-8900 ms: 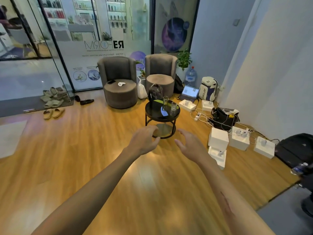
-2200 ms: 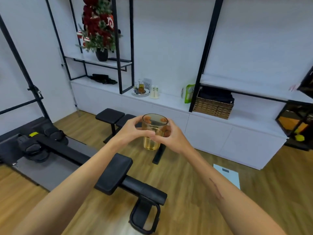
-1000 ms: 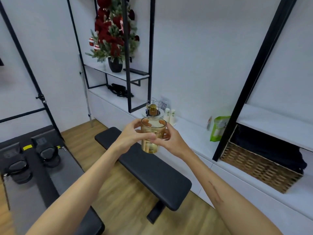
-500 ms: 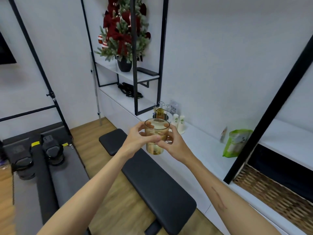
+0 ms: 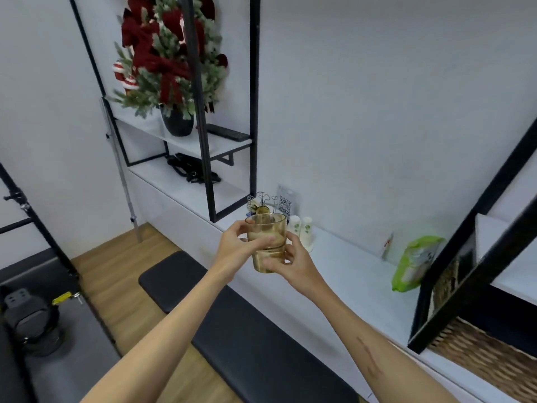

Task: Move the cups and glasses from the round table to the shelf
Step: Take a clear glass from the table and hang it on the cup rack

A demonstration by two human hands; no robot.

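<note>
One glass (image 5: 266,242), amber-tinted and upright, is held in the air by both hands just short of the white shelf (image 5: 343,266). The left hand (image 5: 235,253) wraps its fingers around the glass's near side; the right hand (image 5: 293,264) curls around its base and far side. The glass is not yet set down, so this delivery is near its end but unfinished. The round table is out of view, so how many cups and glasses remain there cannot be told.

Just behind the glass stand a wire rack (image 5: 261,203), a small sign (image 5: 286,203) and two white bottles (image 5: 300,231). To their right the shelf lies bare as far as a green bag (image 5: 414,261). A black post (image 5: 254,106) rises to the left, and a padded black bench (image 5: 232,324) lies below the arms, just beside the shelf front.
</note>
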